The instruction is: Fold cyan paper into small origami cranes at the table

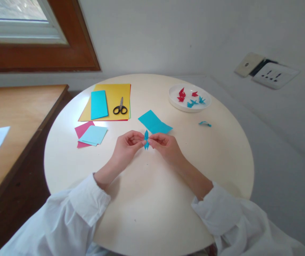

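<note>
I see both hands meeting over the middle of the round cream table point(147, 213). My left hand point(127, 144) and right hand point(165, 145) are each closed in a fingertip pinch on the small folded blue paper figure point(146, 139), which hangs between them just above the surface, a little toward the far side.

The paper is thin and the piece tiny, so I judge that pulling the two sides apart too hard could tear a crease or flatten the points. A loose pinch could let it drop onto the surface.

Just beyond the hands lies a flat blue paper rectangle point(153, 122). Near the far right edge stands a white round plate point(174, 98) holding small red and blue folded pieces point(191, 97), and a stray blue scrap point(205, 123) lies on the table below it. Toward the far left edge sit a yellow paper sheet point(113, 94), black-handled scissors point(120, 106), and a small stack of pale blue and pink squares point(91, 135); a sleeve sweep could scatter these.
</note>
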The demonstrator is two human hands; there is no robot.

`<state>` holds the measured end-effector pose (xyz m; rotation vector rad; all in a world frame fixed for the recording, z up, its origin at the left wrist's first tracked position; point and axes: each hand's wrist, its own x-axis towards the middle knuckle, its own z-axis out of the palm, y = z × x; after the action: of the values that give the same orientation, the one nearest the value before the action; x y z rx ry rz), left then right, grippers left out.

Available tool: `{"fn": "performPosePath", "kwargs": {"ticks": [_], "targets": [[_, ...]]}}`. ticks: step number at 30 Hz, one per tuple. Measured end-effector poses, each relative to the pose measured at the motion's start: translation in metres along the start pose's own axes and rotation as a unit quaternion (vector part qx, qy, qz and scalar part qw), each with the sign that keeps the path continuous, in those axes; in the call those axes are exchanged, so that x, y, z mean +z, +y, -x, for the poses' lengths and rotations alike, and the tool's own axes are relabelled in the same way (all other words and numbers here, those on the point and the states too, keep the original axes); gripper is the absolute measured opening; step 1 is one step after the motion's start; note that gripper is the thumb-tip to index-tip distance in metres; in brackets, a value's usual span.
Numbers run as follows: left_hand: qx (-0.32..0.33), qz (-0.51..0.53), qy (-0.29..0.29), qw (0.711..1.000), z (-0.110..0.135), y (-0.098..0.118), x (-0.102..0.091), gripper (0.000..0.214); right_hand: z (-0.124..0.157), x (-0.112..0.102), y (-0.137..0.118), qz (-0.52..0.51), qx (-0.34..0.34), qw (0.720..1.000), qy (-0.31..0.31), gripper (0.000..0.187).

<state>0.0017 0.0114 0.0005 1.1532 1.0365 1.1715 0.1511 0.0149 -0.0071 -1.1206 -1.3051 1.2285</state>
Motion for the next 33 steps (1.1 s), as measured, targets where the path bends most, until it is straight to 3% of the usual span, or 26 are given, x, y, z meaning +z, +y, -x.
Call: {"fn": "performPosePath", "kwargs": {"ticks": [7, 16, 22, 33], "targets": [[0.003, -0.012, -0.005, 1.000, 0.0004, 0.0011, 0.0007, 0.022, -0.0008, -0.0010, 0.0024, 0.023, -0.026, 0.999, -0.015, 0.017], [-0.022, -0.009, -0.012, 1.000, -0.0003, 0.0009, 0.0017, 0.026, 0.0030, 0.0018, 0.0055, 0.054, -0.077, 0.995, 0.009, 0.021], [-0.031, -0.040, -0.053, 0.997, -0.0011, -0.0026, 0.0002, 0.021, 0.0020, 0.0018, 0.0068, 0.047, -0.070, 0.996, 0.023, 0.016], [-0.018, -0.057, -0.048, 0.997, -0.0005, -0.0026, -0.0016, 0.020, 0.0014, 0.0020, 0.0023, 0.017, -0.033, 0.999, 0.006, 0.015]]}}
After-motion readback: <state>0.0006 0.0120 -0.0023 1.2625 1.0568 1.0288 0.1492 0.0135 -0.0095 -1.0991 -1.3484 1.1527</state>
